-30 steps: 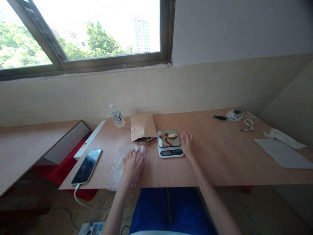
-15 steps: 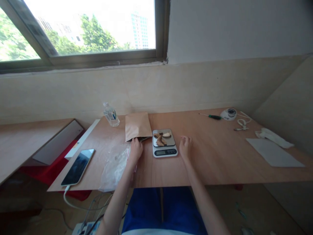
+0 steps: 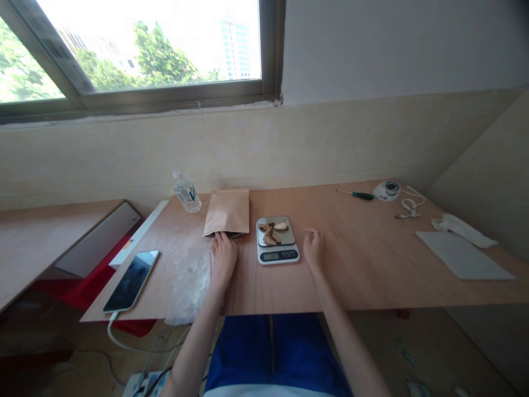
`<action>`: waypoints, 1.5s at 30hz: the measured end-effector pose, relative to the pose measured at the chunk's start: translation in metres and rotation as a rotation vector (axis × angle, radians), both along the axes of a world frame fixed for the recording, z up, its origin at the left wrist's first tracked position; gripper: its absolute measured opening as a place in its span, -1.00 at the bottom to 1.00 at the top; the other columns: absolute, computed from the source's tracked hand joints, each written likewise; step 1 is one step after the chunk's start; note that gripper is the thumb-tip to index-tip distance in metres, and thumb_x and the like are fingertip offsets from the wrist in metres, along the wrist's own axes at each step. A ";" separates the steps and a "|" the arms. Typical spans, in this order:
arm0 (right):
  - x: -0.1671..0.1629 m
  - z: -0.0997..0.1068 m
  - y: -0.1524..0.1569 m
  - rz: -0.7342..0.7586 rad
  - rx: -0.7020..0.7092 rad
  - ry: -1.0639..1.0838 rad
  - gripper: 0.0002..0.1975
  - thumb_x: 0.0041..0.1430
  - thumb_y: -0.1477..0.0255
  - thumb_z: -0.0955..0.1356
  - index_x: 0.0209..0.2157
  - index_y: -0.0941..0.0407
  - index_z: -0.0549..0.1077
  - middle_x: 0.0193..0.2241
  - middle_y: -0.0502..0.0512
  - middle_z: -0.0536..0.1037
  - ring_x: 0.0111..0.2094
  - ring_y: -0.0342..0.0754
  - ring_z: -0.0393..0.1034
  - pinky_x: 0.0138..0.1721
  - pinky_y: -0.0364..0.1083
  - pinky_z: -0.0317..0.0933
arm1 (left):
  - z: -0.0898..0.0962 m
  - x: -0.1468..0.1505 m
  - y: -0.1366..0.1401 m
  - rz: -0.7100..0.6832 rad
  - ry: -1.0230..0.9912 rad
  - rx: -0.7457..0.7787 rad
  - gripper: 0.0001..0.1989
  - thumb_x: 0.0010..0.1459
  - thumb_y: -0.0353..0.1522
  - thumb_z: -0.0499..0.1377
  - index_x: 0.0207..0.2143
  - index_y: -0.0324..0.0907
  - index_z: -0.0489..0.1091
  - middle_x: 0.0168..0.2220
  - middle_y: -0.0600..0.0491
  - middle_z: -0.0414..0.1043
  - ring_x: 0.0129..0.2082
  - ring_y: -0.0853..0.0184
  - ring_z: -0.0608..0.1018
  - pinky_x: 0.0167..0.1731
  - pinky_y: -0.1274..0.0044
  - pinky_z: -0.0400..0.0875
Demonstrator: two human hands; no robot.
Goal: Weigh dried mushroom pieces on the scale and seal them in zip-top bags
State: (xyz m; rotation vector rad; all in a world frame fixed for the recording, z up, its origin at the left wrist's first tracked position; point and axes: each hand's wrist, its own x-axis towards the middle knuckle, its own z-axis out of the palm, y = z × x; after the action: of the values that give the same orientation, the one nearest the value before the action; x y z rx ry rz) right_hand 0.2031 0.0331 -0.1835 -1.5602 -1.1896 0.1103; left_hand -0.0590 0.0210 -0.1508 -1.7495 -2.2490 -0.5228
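Both forearms [image 3: 341, 328] crossed the near edge of the worktop [image 3: 363, 259]. Left hand [image 3: 225, 256] palm down, fingers forward, tips hidden. Right hand [image 3: 313, 246] lay apart, nearer the right edge, fingers loosely curled, wrist nearly straight.

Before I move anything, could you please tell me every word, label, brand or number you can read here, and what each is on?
No text is clear enough to quote.
Bottle: a printed label, too small and blurred to read.
Scale: the display and button markings are too small to read.
Paper bag: no print visible on its upper face.
Phone: nothing legible on its dark screen.
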 end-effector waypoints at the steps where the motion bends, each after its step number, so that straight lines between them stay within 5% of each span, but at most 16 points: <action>1: 0.000 0.000 0.000 0.000 -0.002 0.006 -0.75 0.14 0.41 0.14 -0.38 0.14 0.41 -0.37 0.20 0.43 -0.29 0.05 0.24 -0.19 0.02 0.10 | 0.001 0.000 0.001 0.019 0.017 -0.019 -0.67 0.18 -0.40 -0.12 -0.10 -0.38 0.27 -0.09 -0.28 0.30 -0.07 0.03 0.35 -0.15 0.28 0.29; 20: 0.003 -0.002 0.002 0.020 -0.016 0.085 -0.73 0.13 0.37 0.14 -0.40 0.16 0.41 -0.38 0.19 0.46 -0.34 0.01 0.28 -0.25 -0.03 0.14 | 0.005 -0.015 0.008 0.087 -0.085 0.038 -0.77 0.16 -0.40 -0.05 -0.22 -0.31 0.32 -0.17 -0.16 0.32 -0.10 0.15 0.34 -0.10 0.38 0.24; 30: 0.004 -0.003 0.004 0.030 -0.014 0.098 -0.74 0.11 0.38 0.14 -0.41 0.16 0.40 -0.39 0.19 0.46 -0.35 0.01 0.29 -0.25 -0.03 0.15 | 0.003 -0.010 0.016 0.269 -0.162 0.010 -0.60 0.09 -0.19 0.06 -0.16 -0.36 0.27 -0.17 -0.26 0.29 -0.11 0.01 0.35 -0.20 0.29 0.24; 45: 0.004 -0.006 0.007 0.031 -0.021 0.126 -0.76 0.10 0.38 0.14 -0.42 0.15 0.39 -0.38 0.17 0.45 -0.35 -0.01 0.29 -0.25 -0.04 0.16 | 0.014 -0.006 0.012 0.262 -0.156 -0.014 -0.65 0.16 -0.24 -0.04 -0.20 -0.32 0.36 -0.16 -0.25 0.37 -0.08 -0.01 0.36 -0.16 0.23 0.20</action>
State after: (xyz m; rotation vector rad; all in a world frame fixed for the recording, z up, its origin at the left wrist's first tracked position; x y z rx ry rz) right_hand 0.2067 0.0396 -0.1899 -1.5305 -1.1174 0.2388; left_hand -0.0649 0.0333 -0.1373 -1.4323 -2.5436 -0.6049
